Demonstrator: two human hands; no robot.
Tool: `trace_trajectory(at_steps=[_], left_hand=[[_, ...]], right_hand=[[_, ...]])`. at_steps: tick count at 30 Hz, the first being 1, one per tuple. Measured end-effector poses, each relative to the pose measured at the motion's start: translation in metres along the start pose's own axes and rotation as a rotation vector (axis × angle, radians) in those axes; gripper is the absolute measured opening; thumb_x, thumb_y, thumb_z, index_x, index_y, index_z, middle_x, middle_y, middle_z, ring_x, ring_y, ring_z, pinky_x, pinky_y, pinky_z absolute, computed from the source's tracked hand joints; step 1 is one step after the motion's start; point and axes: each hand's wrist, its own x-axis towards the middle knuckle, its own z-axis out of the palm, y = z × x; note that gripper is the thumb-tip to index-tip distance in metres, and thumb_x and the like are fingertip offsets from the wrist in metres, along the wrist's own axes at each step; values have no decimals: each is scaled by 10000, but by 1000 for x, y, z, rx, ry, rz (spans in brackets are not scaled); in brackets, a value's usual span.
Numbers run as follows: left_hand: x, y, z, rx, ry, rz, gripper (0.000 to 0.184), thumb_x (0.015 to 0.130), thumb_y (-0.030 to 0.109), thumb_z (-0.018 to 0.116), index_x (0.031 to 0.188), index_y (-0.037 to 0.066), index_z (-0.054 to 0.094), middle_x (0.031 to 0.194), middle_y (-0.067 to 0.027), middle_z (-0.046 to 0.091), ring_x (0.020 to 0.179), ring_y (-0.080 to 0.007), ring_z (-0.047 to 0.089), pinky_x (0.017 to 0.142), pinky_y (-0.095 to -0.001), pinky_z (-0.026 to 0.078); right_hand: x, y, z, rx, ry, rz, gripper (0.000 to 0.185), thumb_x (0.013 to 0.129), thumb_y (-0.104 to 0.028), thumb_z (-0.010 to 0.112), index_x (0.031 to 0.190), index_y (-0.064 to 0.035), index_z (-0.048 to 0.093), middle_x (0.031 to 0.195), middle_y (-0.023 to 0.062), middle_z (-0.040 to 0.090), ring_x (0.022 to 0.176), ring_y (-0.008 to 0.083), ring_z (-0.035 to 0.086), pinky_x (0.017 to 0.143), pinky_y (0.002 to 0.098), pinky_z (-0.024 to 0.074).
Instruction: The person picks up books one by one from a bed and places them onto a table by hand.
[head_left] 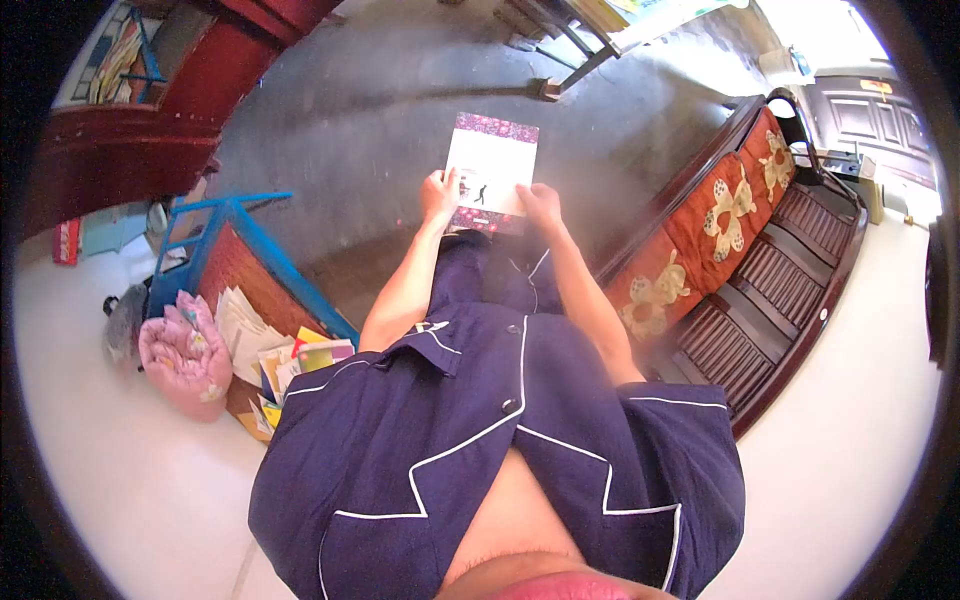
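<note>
- The book (495, 155), white with a dark red patterned border, was at the upper centre of the frame, held up over the dark grey floor (350, 120).
- The left hand (439, 197) was closed on the book's left edge, fingers curled; the right hand (541, 205) gripped its lower right edge, partly closed.
- That floor looked smooth, with a dull sheen and a dark streak across the top.
- A slatted wooden bench (790, 225) ran down the right side, an orange-red cushion (695, 240) with bear figures along it.
- At left, a blue frame (285, 255) stood near loose papers (265, 340) and a pink quilted bundle (185, 360).
- Dark red furniture (110, 165) filled the upper left; a panelled door (870, 120) showed at upper right.
</note>
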Motion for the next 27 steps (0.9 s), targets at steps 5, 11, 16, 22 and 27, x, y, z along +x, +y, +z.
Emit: trace_trajectory(at_steps=[5, 11, 16, 22, 27], left_hand=[[64, 39, 23, 85, -4, 67, 391, 839, 368, 554, 792, -11, 641, 695, -150, 640, 623, -224, 622, 573, -354, 450], [139, 103, 70, -109, -94, 11, 365, 847, 292, 548, 783, -59, 622, 669, -64, 628, 605, -105, 566, 552, -296, 440], [175, 172, 105, -70, -105, -10, 429, 811, 375, 541, 789, -44, 633, 704, -146, 645, 667, -207, 623, 613, -352, 456], [213, 202, 146, -61, -117, 5, 413, 805, 363, 547, 798, -40, 638, 718, -147, 648, 676, -207, 626, 632, -343, 460], [253, 222, 168, -25, -123, 24, 399, 807, 350, 549, 785, -39, 636, 702, -155, 642, 671, -210, 625, 632, -348, 461]], right_hand=[[62, -25, -15, 136, 5, 6, 290, 778, -251, 671, 826, 34, 641, 728, 63, 637, 657, 119, 565, 618, 271, 452], [142, -70, -67, 223, 27, -41, 289, 780, -236, 682, 814, 42, 610, 721, 61, 616, 636, 110, 549, 580, 258, 449], [202, -80, -108, 177, 111, -83, 298, 768, -252, 698, 811, 31, 614, 711, 66, 620, 633, 104, 547, 582, 255, 450], [248, -90, -139, 242, 139, -30, 281, 776, -244, 691, 808, 25, 617, 714, 64, 623, 636, 102, 550, 595, 255, 452], [285, -99, -152, 237, 174, -56, 275, 771, -240, 693, 810, 21, 618, 702, 62, 620, 628, 99, 543, 594, 254, 448]])
